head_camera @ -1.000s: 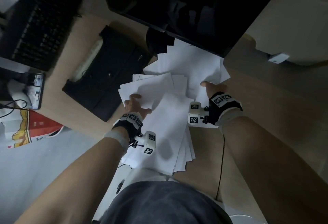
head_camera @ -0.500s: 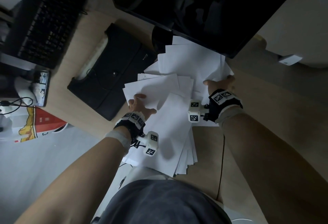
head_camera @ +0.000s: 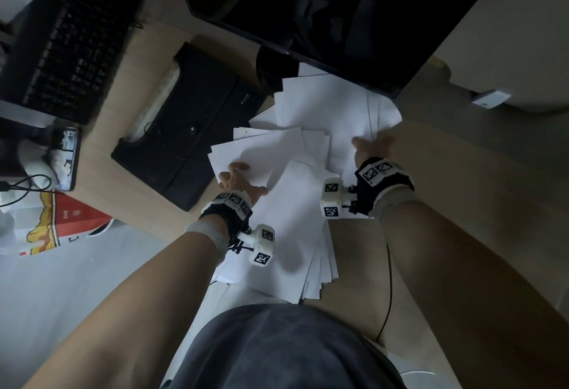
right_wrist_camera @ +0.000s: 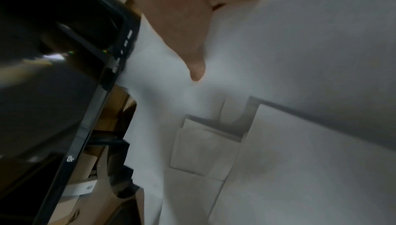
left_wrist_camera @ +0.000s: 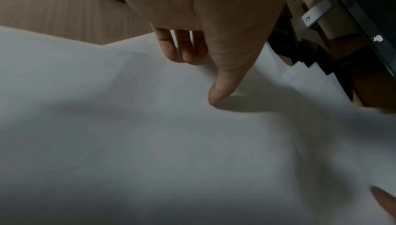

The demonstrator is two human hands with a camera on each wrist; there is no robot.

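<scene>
On the wooden bench point(head_camera: 462, 188), below the black monitor point(head_camera: 308, 3), white paper sheets point(head_camera: 295, 204) lie fanned out. The left hand point(head_camera: 238, 181) presses them flat, thumb spread from the fingers point(left_wrist_camera: 169, 49). The right hand point(head_camera: 371, 148) pinches the far sheets' right edge, thumb on top and its fingers hidden beneath.

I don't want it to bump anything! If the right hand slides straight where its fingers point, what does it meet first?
Probably the black monitor. The right hand touches the white sheets, pointing at its lower edge, only paper between. Sheets run under that edge, so it might slip beneath.
</scene>
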